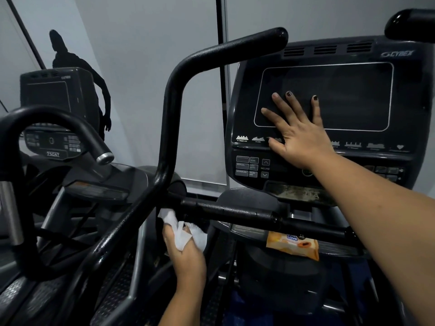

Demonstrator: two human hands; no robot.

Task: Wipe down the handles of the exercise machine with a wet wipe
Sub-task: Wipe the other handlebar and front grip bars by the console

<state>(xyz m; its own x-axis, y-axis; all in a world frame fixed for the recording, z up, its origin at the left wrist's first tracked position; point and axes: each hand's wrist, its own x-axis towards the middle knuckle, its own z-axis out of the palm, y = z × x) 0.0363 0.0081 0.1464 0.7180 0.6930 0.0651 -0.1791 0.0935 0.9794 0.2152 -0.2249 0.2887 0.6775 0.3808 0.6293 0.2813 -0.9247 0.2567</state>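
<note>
White wipe (179, 231) bunched in my left hand (188, 257), just under the near crossbar (235, 214), which runs left to right. The tall handle (171, 109) rises just left of it. My right hand (301, 137) lies flat, fingers spread, on the far console (242, 109). The bar's right stretch looks free for wiping.

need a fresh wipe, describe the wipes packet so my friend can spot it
Find the large dark console with the blank screen. Under it, behind the black horizontal handlebar, lies a flat orange plastic wipes packet, the only orange thing among black parts.
</note>
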